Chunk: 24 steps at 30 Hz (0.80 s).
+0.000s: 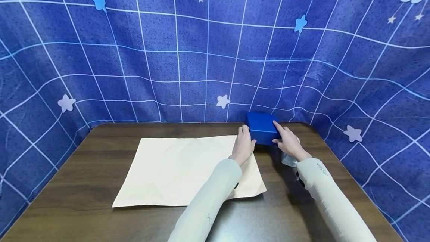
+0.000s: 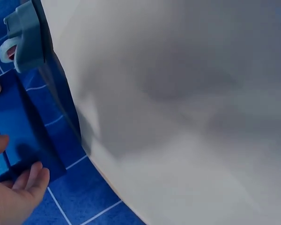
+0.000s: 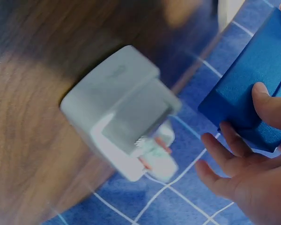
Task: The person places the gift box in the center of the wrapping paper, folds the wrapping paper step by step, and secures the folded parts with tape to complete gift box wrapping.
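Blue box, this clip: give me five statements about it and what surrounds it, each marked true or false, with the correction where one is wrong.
1. The left grip and the right grip are both on the blue box. True.
2. The tape dispenser stands at the far left end of the table. False: the tape dispenser is on the right side, by the right grip.
3. The sheet of paper lies on the wooden table. True.
4. The paper is crumpled into a ball. False: it is spread out, with slight wrinkles.
5. The curtain behind the table is plain red. False: the curtain is blue, with pale lines and stars.
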{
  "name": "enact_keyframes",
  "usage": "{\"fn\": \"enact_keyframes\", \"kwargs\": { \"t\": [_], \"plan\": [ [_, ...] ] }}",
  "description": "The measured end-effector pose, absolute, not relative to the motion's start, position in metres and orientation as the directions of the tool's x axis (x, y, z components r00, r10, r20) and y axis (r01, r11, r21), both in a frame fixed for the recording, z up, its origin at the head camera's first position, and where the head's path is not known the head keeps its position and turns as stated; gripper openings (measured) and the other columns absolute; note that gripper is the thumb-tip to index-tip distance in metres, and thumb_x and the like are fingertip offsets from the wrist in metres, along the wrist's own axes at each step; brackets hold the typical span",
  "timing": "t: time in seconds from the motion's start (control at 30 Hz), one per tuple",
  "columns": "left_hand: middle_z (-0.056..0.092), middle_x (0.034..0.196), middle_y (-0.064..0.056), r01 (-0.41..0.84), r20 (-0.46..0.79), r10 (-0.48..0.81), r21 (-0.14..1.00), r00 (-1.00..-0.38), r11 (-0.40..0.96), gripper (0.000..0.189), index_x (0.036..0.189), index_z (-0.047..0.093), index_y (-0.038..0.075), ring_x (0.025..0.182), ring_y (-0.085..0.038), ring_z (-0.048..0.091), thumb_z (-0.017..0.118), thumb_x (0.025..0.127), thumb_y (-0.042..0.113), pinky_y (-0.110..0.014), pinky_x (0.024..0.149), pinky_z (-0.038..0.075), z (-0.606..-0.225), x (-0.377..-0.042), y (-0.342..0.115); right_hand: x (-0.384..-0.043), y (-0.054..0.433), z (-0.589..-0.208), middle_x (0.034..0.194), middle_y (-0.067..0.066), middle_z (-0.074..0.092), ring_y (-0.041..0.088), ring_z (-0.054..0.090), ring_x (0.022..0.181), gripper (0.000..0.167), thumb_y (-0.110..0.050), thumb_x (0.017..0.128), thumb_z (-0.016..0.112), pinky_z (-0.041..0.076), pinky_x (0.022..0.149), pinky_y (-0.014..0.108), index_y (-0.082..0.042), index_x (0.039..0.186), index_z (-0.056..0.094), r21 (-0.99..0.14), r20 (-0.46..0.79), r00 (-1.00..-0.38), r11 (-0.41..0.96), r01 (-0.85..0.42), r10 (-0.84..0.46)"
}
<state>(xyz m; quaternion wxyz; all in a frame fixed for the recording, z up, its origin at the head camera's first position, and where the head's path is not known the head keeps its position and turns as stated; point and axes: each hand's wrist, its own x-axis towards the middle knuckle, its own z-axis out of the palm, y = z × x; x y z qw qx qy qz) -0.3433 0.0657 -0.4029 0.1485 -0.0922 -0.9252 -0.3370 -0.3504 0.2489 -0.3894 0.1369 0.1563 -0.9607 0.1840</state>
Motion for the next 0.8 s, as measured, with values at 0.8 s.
{"fn": "enact_keyframes", "kwargs": {
  "t": [0.8],
  "plan": [
    [0.047,0.114,-0.009,0.331,0.370,0.128,0.559,-0.920,0.760,0.037,0.118,0.038,0.008,0.102,-0.021,0.056,0.059,0.089,0.020,-0.032,0.086,0.048,-0.386,-0.320,-0.012,-0.324,0.190,-0.374,0.104,0.030,0.053,0.031,0.055,0.084,0.068,-0.009,0.082,0.067,0.047,0.074,0.042,0.003,0.139,0.032,-0.324,0.438,-0.822,0.789,-0.522,-0.364]
  ]
}}
